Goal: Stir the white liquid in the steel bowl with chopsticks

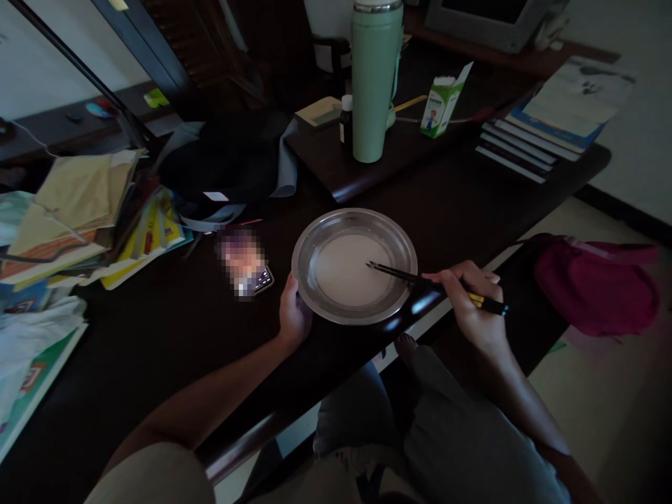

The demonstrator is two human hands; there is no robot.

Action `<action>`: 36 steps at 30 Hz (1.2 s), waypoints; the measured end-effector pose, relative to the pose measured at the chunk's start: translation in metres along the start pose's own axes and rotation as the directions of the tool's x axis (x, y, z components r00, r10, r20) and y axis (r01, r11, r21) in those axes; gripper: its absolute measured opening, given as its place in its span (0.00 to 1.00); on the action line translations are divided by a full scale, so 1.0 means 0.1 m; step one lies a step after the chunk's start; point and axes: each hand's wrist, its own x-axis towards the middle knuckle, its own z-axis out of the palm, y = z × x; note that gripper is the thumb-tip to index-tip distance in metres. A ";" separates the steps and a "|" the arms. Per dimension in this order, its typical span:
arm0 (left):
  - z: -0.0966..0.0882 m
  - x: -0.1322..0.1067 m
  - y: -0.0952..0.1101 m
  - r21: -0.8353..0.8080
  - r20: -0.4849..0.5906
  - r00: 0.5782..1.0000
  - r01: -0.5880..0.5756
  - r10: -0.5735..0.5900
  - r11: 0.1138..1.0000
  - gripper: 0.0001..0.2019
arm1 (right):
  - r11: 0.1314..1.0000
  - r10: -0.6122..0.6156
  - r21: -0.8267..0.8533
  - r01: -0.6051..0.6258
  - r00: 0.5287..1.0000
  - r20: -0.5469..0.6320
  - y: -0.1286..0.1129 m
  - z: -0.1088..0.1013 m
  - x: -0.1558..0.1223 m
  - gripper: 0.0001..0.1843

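A round metal bowl [307, 297] stands on the dark table near its front edge, with a pale, whitish liquid [349, 273] in it. At the bowl's left rim is my left hand [295, 311], its fingers partly hidden beneath and behind the rim as it grips the side. My right hand [475, 301] is closed around a pair of dark chopsticks [393, 271] with gold bands near the back ends. The tips reach over the rim to the middle of the bowl; whether they touch the liquid I cannot tell.
Left of the bowl lies a phone [244, 262], partly blurred out. Behind stand a green tumbler [374, 91], a small dark bottle [346, 122] and an open carton [442, 105]. Books [556, 119] are stacked right; papers [68, 203] and a black bag [225, 161] crowd the left. A magenta bag [598, 287] is at right.
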 end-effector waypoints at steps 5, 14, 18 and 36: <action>0.01 0.01 -0.04 0.000 -0.008 1.000 0.005 -0.005 1.000 0.18 | 0.996 0.028 0.073 -0.040 0.987 0.158 -0.02 -0.05 -0.03 0.19; 0.07 -0.01 0.00 -0.003 -0.025 1.000 -0.009 0.009 1.000 0.18 | 0.988 -0.112 0.130 0.083 0.965 0.236 -0.02 0.35 0.01 0.16; 0.06 -0.03 0.02 -0.022 -0.016 1.000 0.007 -0.007 1.000 0.20 | 0.992 -0.123 0.056 0.115 0.977 0.177 0.02 0.40 0.04 0.17; 0.00 0.05 -0.14 0.003 0.026 1.000 -0.006 0.006 1.000 0.19 | 0.991 -0.007 0.132 -0.029 0.965 0.261 0.01 -0.08 -0.02 0.17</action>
